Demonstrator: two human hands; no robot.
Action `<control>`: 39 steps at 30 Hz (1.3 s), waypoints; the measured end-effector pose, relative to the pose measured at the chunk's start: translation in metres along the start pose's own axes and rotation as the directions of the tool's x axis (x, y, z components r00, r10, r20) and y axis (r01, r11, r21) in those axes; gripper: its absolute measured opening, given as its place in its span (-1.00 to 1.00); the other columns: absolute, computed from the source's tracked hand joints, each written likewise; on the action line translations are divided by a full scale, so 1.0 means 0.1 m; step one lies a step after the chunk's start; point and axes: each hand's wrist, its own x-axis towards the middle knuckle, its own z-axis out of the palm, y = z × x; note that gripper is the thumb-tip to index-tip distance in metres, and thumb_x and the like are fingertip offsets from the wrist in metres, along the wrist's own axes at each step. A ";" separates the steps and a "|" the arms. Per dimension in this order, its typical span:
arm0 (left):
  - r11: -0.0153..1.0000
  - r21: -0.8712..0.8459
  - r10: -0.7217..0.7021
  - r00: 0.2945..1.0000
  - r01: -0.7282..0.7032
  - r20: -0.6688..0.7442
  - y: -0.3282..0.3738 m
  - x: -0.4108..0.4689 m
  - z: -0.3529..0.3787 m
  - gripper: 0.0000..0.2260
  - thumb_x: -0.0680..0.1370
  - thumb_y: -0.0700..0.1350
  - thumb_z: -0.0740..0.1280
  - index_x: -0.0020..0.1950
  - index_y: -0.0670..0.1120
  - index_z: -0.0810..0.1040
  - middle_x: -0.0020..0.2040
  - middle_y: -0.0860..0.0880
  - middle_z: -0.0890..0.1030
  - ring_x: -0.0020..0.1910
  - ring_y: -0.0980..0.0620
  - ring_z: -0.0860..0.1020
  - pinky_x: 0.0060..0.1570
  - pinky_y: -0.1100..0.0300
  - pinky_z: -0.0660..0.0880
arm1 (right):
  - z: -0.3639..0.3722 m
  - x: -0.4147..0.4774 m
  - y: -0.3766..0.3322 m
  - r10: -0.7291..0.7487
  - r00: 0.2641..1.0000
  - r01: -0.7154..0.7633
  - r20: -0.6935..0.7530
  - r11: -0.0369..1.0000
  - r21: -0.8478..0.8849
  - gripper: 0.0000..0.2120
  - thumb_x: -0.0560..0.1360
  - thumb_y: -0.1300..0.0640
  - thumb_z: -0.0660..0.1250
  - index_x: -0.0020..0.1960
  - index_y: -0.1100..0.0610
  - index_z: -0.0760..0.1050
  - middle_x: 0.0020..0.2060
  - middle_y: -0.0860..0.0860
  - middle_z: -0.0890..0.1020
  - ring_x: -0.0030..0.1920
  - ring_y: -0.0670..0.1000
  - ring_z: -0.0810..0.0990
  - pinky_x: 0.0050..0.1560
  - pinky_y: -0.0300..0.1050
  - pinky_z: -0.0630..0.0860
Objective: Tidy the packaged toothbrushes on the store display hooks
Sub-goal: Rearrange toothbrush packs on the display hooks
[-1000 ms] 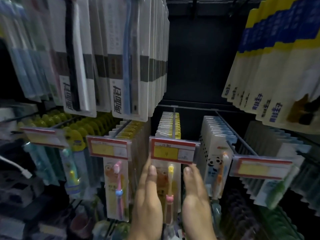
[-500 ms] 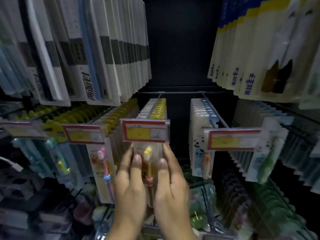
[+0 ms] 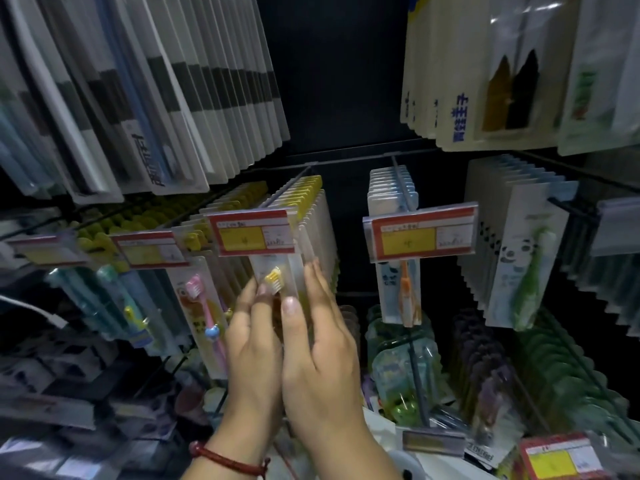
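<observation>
Since a moment ago both hands, left hand (image 3: 254, 344) and right hand (image 3: 322, 344), have closed together, pinching the front clear-packaged yellow-bristled toothbrush (image 3: 277, 282) at 12 o'clock, squaring its row.

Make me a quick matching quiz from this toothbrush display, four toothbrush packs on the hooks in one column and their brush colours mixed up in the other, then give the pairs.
Column one:
1. pack between both hands
2. pack left of the hands
3. panda pack behind the right price tag
4. far-right panda pack

Column two:
A. green
B. pink
C. yellow
D. orange

Pairs: 1-C, 2-B, 3-D, 4-A
</observation>
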 end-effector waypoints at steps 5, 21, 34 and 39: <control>0.998 0.014 0.059 0.998 -0.059 0.026 -0.03 -0.01 -0.02 -0.69 0.68 -0.33 0.21 0.42 -0.35 0.46 0.08 0.27 0.51 -0.04 0.63 0.51 -0.05 0.67 0.36 | 0.01 -0.02 -0.02 0.003 1.000 -0.003 -0.005 1.000 0.024 -0.44 0.65 -0.23 0.04 0.63 -0.22 0.05 0.56 -0.44 0.08 0.51 -0.47 -0.03 0.58 -0.28 0.03; 0.996 -0.090 0.008 1.000 -0.008 -0.002 -0.10 -0.03 0.02 -0.79 0.68 -0.35 0.18 0.27 -0.31 0.53 0.15 -0.02 0.57 -0.02 0.59 0.50 -0.01 0.69 0.32 | 0.05 -0.01 0.04 -0.034 0.997 0.039 -0.063 0.997 0.070 -0.45 0.64 -0.21 0.02 0.61 -0.16 0.15 0.56 -0.36 0.18 0.50 -0.45 0.07 0.47 -0.47 0.05; 0.992 -0.120 -0.052 0.997 0.045 -0.059 -0.06 -0.01 0.02 -0.73 0.67 0.04 0.26 0.38 0.16 0.48 0.26 -0.01 0.67 0.28 0.02 0.62 0.34 0.01 0.53 | 0.09 0.05 0.17 -0.074 0.984 0.085 -0.163 0.994 0.062 -0.51 0.64 -0.02 0.13 0.57 -0.11 0.29 0.46 -0.13 0.49 0.45 -0.18 0.43 0.44 -0.07 0.43; 0.986 -0.160 -0.065 0.996 0.054 -0.064 -0.09 0.00 -0.02 -0.85 0.68 0.02 0.29 0.21 0.22 0.57 0.27 0.05 0.68 0.29 0.05 0.62 0.38 -0.08 0.51 | 0.05 0.07 0.24 -0.040 0.982 0.053 -0.186 0.996 0.066 -0.59 0.66 0.07 0.26 0.50 -0.07 0.42 0.39 -0.18 0.54 0.40 -0.22 0.47 0.39 -0.08 0.49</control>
